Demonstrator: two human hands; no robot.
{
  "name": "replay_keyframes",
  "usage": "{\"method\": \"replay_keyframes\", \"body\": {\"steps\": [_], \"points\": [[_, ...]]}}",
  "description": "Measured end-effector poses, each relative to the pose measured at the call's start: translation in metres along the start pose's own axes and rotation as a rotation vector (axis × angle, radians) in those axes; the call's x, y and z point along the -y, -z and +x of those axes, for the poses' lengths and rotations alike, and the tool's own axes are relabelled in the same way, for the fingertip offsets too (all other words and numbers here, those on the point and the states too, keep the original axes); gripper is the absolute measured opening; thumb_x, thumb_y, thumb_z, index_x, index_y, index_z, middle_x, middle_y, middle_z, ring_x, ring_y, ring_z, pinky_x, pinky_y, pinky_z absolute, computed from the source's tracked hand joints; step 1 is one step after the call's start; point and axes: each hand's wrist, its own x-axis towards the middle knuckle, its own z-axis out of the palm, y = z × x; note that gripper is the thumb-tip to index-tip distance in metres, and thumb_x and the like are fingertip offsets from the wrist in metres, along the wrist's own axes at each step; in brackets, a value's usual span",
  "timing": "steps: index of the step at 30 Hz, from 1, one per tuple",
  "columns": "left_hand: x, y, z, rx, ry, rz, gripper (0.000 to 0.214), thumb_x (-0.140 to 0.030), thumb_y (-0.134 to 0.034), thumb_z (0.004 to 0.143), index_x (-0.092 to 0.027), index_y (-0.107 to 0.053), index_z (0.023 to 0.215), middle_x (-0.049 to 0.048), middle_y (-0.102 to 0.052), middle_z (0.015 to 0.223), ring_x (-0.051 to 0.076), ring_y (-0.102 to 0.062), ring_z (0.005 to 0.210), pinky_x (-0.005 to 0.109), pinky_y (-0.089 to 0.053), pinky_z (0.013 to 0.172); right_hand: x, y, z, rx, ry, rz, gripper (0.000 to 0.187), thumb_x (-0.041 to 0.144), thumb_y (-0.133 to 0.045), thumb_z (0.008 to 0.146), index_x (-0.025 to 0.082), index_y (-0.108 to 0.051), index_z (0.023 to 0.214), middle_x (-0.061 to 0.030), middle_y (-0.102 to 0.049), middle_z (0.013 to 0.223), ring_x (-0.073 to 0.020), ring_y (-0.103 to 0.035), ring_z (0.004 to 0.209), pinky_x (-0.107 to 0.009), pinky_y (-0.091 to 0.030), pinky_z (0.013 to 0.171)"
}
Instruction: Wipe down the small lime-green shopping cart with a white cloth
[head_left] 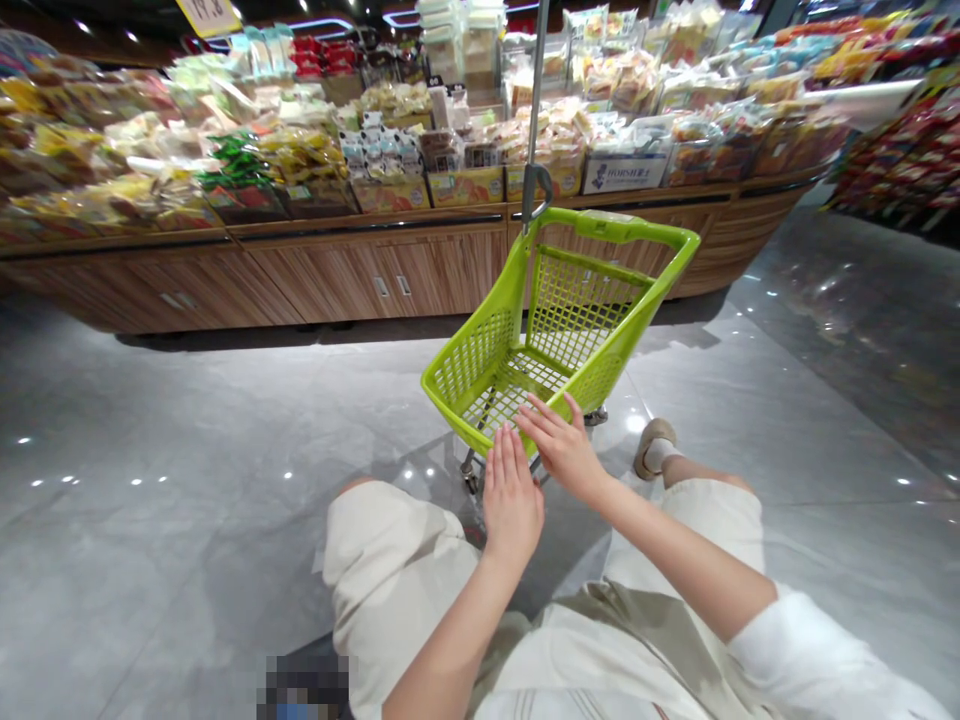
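Note:
A lime-green plastic shopping cart (615, 350) with lattice walls stands before my knees, its basket holding nothing. My left hand (514, 500) lies at the near rim, fingers straight and close together, pointing away from me. Just right of it, my right hand (566, 447) rests along the near right corner of the rim, fingers stretched out and slightly apart. Both palms face down and are hidden, and neither hand wraps round the rim. A grey pole (537, 95) with a hooked clamp (535, 190) rises at the cart's far left corner.
A long wooden display counter (360, 275) stands beyond the cart, heaped with packaged snacks (390, 150). A white printed carton (627, 172) is among them. More bagged goods (907, 160) fill a stand at right. The floor (187, 450) is shiny grey tile. A dark, partly pixelated object (306, 685) lies at lower left.

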Motion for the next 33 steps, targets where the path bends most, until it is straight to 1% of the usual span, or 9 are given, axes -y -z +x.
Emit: {"method": "replay_keyframes", "body": {"steps": [4,9,12,17,19,22,26,29,33], "points": [[0.005,0.001,-0.001,0.002,-0.025,-0.004,0.083,-0.019,-0.049,0.089,-0.001,-0.001,0.154,0.0215,-0.018,0.161,0.028,-0.013,0.151,0.046,-0.026,0.121,-0.028,0.007,0.001,0.036,0.066,-0.052,0.04,0.013,-0.046,0.094,0.027,-0.057,0.13,-0.0044,-0.062,0.136,-0.0211,-0.041,0.14,-0.054,-0.003,0.12],[0.005,0.001,-0.002,-0.014,-0.023,-0.008,0.081,-0.021,-0.049,0.09,-0.002,-0.002,0.154,0.021,-0.015,0.162,0.029,-0.012,0.151,0.046,-0.027,0.121,-0.087,0.014,0.009,-0.063,-0.147,-0.165,0.039,0.013,-0.046,0.093,0.026,-0.058,0.128,-0.0049,-0.064,0.132,-0.0255,-0.043,0.138,-0.06,-0.006,0.117],[0.002,-0.001,-0.002,-0.025,-0.002,-0.016,0.083,-0.021,-0.048,0.089,-0.002,0.0,0.154,0.0214,-0.014,0.162,0.029,-0.011,0.151,0.047,-0.027,0.121,-0.063,0.007,0.006,-0.072,-0.152,-0.13,0.043,0.009,-0.043,0.093,0.025,-0.057,0.13,-0.0069,-0.063,0.134,-0.0238,-0.046,0.136,-0.059,-0.004,0.118],[0.003,-0.002,-0.001,-0.011,-0.007,-0.002,0.084,-0.017,-0.051,0.086,0.0,-0.003,0.153,0.0217,-0.019,0.161,0.028,-0.012,0.151,0.046,-0.025,0.122,0.0,-0.003,-0.006,0.022,0.058,-0.009,0.043,0.015,-0.041,0.096,0.023,-0.051,0.138,-0.0083,-0.054,0.143,-0.0187,-0.044,0.138,-0.049,-0.004,0.121],[0.005,0.0,-0.001,-0.004,-0.019,0.002,0.082,-0.018,-0.05,0.087,-0.001,-0.005,0.154,0.0212,-0.021,0.161,0.028,-0.014,0.151,0.045,-0.025,0.122,-0.007,-0.003,-0.006,0.039,0.115,0.004,0.043,0.016,-0.04,0.097,0.025,-0.05,0.138,-0.0074,-0.054,0.143,-0.0178,-0.045,0.137,-0.048,-0.005,0.122],[0.007,0.002,-0.001,-0.006,-0.035,0.003,0.078,-0.02,-0.048,0.089,-0.002,-0.008,0.154,0.0202,-0.02,0.161,0.028,-0.014,0.151,0.045,-0.026,0.121,-0.047,0.0,0.002,0.003,0.064,-0.022,0.043,0.012,-0.04,0.096,0.026,-0.053,0.135,-0.0058,-0.06,0.138,-0.0186,-0.05,0.133,-0.051,-0.01,0.121],[0.005,0.002,-0.001,-0.015,-0.026,-0.005,0.078,-0.022,-0.047,0.09,-0.003,-0.007,0.154,0.0202,-0.017,0.162,0.028,-0.013,0.151,0.046,-0.027,0.121,-0.078,-0.001,0.008,-0.066,-0.101,-0.054,0.046,0.005,-0.038,0.091,0.015,-0.057,0.132,-0.0123,-0.058,0.139,-0.0216,-0.048,0.135,-0.044,-0.034,0.114],[0.003,0.0,-0.001,-0.016,-0.007,-0.004,0.078,-0.021,-0.046,0.09,-0.002,-0.006,0.154,0.021,-0.016,0.162,0.028,-0.011,0.151,0.046,-0.026,0.121,-0.05,-0.007,0.002,-0.048,-0.038,-0.009,0.051,0.003,-0.035,0.09,0.013,-0.052,0.137,-0.0136,-0.053,0.144,-0.0203,-0.043,0.139,-0.04,-0.039,0.111],[0.004,-0.002,-0.002,-0.004,-0.011,-0.001,0.082,-0.017,-0.049,0.087,-0.001,-0.004,0.154,0.0209,-0.019,0.161,0.027,-0.012,0.151,0.046,-0.026,0.122,-0.006,-0.009,-0.008,0.052,0.118,0.041,0.047,0.013,-0.041,0.095,0.019,-0.049,0.141,-0.0095,-0.052,0.145,-0.0184,-0.041,0.14,-0.04,-0.033,0.115]]}}
